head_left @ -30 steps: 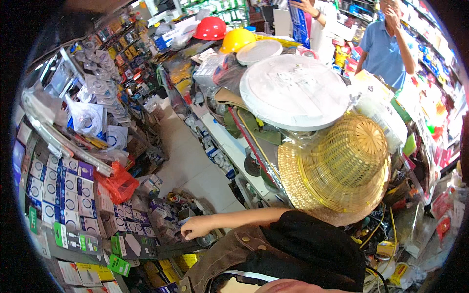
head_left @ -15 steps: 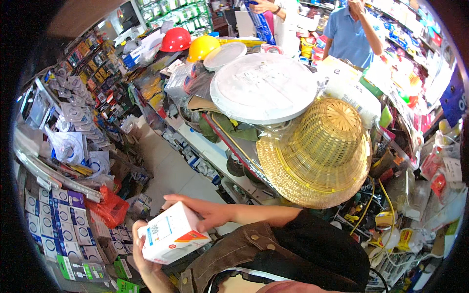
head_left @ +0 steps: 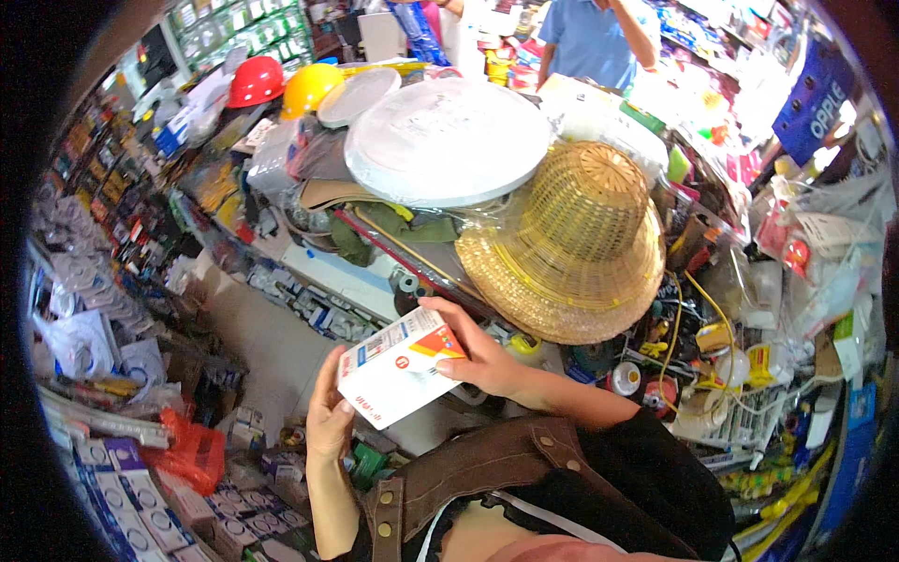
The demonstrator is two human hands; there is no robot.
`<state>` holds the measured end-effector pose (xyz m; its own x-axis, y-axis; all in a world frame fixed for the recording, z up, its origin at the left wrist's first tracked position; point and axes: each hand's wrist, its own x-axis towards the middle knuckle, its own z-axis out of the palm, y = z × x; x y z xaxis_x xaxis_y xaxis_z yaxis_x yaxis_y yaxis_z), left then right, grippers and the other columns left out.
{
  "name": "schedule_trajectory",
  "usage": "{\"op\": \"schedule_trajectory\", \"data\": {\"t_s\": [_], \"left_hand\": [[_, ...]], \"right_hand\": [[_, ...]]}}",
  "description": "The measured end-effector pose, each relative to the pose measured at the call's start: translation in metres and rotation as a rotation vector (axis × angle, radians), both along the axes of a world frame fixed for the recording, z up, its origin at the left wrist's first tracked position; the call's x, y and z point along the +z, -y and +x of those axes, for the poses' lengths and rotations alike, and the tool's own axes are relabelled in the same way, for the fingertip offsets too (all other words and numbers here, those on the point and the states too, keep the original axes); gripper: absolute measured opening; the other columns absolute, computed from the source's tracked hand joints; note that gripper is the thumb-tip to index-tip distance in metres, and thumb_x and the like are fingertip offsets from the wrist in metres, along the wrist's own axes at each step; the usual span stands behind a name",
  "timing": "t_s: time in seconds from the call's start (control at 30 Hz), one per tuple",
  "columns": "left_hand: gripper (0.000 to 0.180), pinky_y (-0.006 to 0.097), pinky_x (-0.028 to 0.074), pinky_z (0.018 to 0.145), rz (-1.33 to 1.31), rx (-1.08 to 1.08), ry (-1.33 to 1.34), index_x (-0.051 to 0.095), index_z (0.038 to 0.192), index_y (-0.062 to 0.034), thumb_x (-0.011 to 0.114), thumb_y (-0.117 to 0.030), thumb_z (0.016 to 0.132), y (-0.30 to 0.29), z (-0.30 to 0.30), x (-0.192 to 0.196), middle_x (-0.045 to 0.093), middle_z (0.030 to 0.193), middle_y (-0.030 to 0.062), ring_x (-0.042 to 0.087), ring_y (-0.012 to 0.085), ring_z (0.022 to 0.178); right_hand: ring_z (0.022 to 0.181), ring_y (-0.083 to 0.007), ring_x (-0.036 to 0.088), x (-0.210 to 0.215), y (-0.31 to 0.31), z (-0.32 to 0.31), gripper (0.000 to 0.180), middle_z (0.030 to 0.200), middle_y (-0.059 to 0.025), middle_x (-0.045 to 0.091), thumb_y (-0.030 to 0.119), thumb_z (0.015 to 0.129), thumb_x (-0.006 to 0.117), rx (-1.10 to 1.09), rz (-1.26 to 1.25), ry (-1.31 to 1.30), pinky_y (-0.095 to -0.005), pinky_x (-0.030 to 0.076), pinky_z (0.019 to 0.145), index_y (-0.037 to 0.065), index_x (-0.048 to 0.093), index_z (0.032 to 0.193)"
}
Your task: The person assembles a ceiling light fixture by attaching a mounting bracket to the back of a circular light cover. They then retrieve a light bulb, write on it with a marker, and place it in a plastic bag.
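A white cardboard box [head_left: 393,384] with an orange panel and small printing is held up in front of my body. My left hand [head_left: 330,412] is closed round its near left edge. On the far right end, my right hand [head_left: 464,351] grips the box with the thumb on the face turned to me. Beyond the hands, a woven straw hat [head_left: 585,234] with a tall crown sits on the crowded counter. Left of the hat lies a large round white disc [head_left: 449,136] in clear wrapping.
Red [head_left: 256,81] and yellow hard hats [head_left: 309,89] stand at the counter's far left. A red plastic bag [head_left: 187,454] lies by boxed goods on the left. A person in a blue shirt [head_left: 590,42] is at the back. Yellow cable [head_left: 682,318] hangs on the right.
Both hands have lifted the box up and to the right and turned it, so another printed face now shows. The whole view has shifted, with the counter appearing farther left.
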<state>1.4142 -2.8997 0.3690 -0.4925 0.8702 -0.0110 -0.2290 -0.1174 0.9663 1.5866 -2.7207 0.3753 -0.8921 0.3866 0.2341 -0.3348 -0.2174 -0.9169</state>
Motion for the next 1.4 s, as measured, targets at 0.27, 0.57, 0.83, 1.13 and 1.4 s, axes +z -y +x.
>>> {"op": "schedule_trajectory", "data": {"t_s": [0.27, 0.57, 0.83, 1.13, 1.4], "left_hand": [[0.090, 0.035, 0.038, 0.097, 0.114, -0.406, -0.172, 0.024, 0.142, -0.0023, 0.076, -0.016, 0.070, -0.061, 0.022, 0.025, 0.046, 0.128, 0.0112, 0.047, 0.0235, 0.118], [0.068, 0.031, 0.044, 0.087, 0.247, -0.510, -0.952, 0.025, 0.138, -0.0029, 0.045, 0.000, 0.073, -0.159, 0.141, 0.067, 0.056, 0.110, 0.0209, 0.057, 0.0254, 0.101], [0.065, 0.040, 0.039, 0.100, 0.508, -0.358, -0.946, 0.030, 0.134, -0.0005, 0.045, 0.004, 0.070, -0.221, 0.184, 0.049, 0.045, 0.130, 0.0203, 0.046, 0.0300, 0.120], [0.032, 0.038, 0.047, 0.073, 0.929, -0.534, -1.065, 0.054, 0.092, -0.0044, 0.073, -0.009, 0.067, -0.242, 0.212, 0.078, 0.055, 0.085, 0.0104, 0.055, 0.0303, 0.081], [0.045, 0.038, 0.039, 0.098, 0.747, -0.877, -1.007, 0.039, 0.129, 0.0025, 0.044, -0.014, 0.088, -0.265, 0.187, 0.086, 0.036, 0.119, 0.0221, 0.047, 0.0353, 0.108]], "right_hand": [[0.123, -0.0203, 0.037, 0.028, -0.015, 0.077, 0.078, 0.132, -0.0140, 0.037, 0.018, 0.079, 0.066, -0.244, 0.046, 0.062, -0.0346, 0.026, 0.104, 0.005, 0.018, 0.139], [0.116, -0.0250, 0.044, 0.033, -0.024, 0.198, 0.068, 0.123, -0.0124, 0.043, 0.021, 0.078, 0.066, -0.731, 0.077, -0.164, -0.0382, 0.035, 0.101, 0.008, 0.030, 0.135], [0.132, -0.0275, 0.033, 0.004, -0.047, 0.257, 0.055, 0.142, -0.0094, 0.037, 0.041, 0.093, 0.046, -0.529, -0.627, -0.440, -0.0471, 0.024, 0.109, 0.010, 0.036, 0.138], [0.130, -0.0244, 0.036, 0.003, -0.058, 0.262, 0.055, 0.142, -0.0062, 0.038, 0.038, 0.093, 0.045, -0.891, -0.405, -0.416, -0.0448, 0.021, 0.110, 0.015, 0.030, 0.141], [0.123, -0.0269, 0.042, 0.006, -0.067, 0.243, 0.063, 0.134, -0.0116, 0.041, 0.041, 0.088, 0.057, -1.267, -0.104, -0.320, -0.0437, 0.035, 0.103, 0.013, 0.028, 0.136]]}}
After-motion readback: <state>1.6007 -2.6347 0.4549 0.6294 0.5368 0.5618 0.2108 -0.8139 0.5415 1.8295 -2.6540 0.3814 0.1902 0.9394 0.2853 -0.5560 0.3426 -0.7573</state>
